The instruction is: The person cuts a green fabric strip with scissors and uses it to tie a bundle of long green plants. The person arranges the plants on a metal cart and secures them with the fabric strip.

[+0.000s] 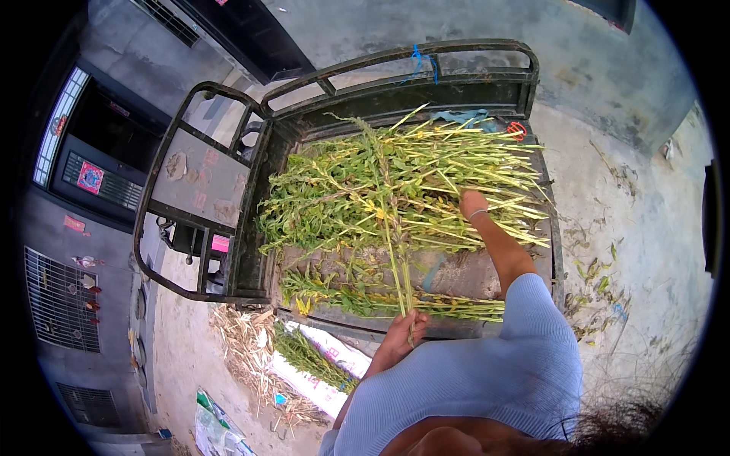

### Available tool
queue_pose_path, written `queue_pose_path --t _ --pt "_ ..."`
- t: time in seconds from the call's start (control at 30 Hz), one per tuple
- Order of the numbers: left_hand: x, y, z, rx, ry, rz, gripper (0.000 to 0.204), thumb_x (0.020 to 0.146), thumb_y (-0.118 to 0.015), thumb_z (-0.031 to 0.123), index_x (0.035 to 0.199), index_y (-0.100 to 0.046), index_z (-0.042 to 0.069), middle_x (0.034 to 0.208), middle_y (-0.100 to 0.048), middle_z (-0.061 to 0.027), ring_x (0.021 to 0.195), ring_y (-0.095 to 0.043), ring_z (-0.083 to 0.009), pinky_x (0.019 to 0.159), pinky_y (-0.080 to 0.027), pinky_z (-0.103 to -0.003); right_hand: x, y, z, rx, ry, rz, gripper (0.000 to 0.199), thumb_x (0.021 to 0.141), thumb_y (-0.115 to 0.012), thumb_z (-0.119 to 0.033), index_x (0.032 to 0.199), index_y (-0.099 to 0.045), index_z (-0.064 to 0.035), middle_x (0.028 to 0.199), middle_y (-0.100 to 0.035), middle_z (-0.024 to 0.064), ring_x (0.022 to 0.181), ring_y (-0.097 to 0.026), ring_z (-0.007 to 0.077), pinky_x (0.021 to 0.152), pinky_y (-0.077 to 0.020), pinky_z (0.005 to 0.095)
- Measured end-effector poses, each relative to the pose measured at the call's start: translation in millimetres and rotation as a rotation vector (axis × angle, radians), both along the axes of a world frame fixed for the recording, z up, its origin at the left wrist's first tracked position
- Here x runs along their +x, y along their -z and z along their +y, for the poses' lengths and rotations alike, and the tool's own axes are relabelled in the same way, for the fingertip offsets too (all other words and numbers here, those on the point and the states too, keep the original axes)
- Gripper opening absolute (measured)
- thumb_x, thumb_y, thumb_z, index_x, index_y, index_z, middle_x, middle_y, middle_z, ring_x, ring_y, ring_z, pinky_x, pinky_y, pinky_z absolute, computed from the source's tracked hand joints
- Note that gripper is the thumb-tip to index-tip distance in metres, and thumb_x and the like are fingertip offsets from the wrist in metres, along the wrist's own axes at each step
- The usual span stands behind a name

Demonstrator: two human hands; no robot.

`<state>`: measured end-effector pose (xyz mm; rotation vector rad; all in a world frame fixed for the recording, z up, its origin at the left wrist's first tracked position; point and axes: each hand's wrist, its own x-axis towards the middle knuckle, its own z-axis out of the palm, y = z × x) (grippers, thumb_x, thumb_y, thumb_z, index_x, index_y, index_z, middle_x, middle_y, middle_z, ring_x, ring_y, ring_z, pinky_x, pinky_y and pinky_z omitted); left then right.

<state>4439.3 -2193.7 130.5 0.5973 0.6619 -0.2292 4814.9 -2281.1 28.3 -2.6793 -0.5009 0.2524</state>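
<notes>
My left hand (pixel 405 331) is closed around the cut ends of a few long green stalks (pixel 397 262), near the truck bed's front edge. Their leafy, pod-bearing tops lie across the big pile of stalks (pixel 327 197), pointing away from me. Reaching over the pile, my right hand (pixel 473 204) is closed at the bare ends of some stalks; its fingertips are hidden. Most of the pile lies sideways, with leaves to the left and pale cut ends to the right. A thinner row of stalks (pixel 449 308) lies along the near edge of the bed.
The truck bed (pixel 475 272) has metal rails (pixel 411 55) at the far side and left. A red-handled tool (pixel 517 131) and blue cloth (pixel 464 118) lie at its far right corner. Below, green stalks (pixel 315 361) rest on a white sack (pixel 334 349) beside dry straw (pixel 243 342).
</notes>
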Motion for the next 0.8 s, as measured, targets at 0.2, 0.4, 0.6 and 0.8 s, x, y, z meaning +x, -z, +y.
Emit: queue_pose_path --t 0.2,0.4,0.6,0.8 --pt "6.1 32.0 -17.4 -0.049 0.017 -0.033 0.022 0.094 -0.046 0.024 0.088 -0.052 0.003 0.075 -0.054 -0.0043 0.051 -0.038 -0.0078 0.043 -0.033 -0.02 -4.0 -112.2 -47.0 0.389 -0.116 -0.296 0.014 0.074 -0.058 -0.014 0.077 -0.058 -0.0007 0.071 -0.059 0.0208 0.068 -0.059 0.0373 0.061 -0.0483 0.0446" --pt "24.3 39.6 -52.7 -0.067 -0.116 -0.039 0.025 0.094 -0.044 0.03 0.097 -0.052 0.007 0.089 -0.057 -0.0055 0.053 -0.036 -0.0073 0.043 -0.032 -0.02 -130.3 -124.9 -115.0 0.346 -0.429 0.027 0.016 0.076 -0.054 -0.016 0.075 -0.056 -0.0002 0.067 -0.056 0.0224 0.066 -0.056 0.0402 0.062 -0.0446 0.0474" --pt "33.3 27.3 -71.9 -0.021 0.01 -0.095 0.039 0.094 -0.037 0.041 0.108 -0.049 0.007 0.095 -0.057 -0.003 0.078 -0.054 -0.0116 0.064 -0.046 -0.025 -269.3 -101.3 -90.8 0.439 -0.338 0.217 0.024 0.081 -0.047 -0.021 0.078 -0.05 0.0031 0.068 -0.057 0.0232 0.063 -0.058 0.0409 0.054 -0.0454 0.0455" --pt "30.8 24.6 -64.9 0.043 -0.003 0.013 0.032 0.09 -0.049 0.038 0.102 -0.051 0.009 0.092 -0.058 -0.0044 0.081 -0.058 -0.0167 0.072 -0.05 -0.033 -289.7 -103.3 -84.2 -0.029 -0.506 0.27 0.04 0.084 -0.05 -0.03 0.11 -0.047 -0.0004 0.069 -0.06 0.0173 0.064 -0.061 0.0309 0.057 -0.0467 0.0418"
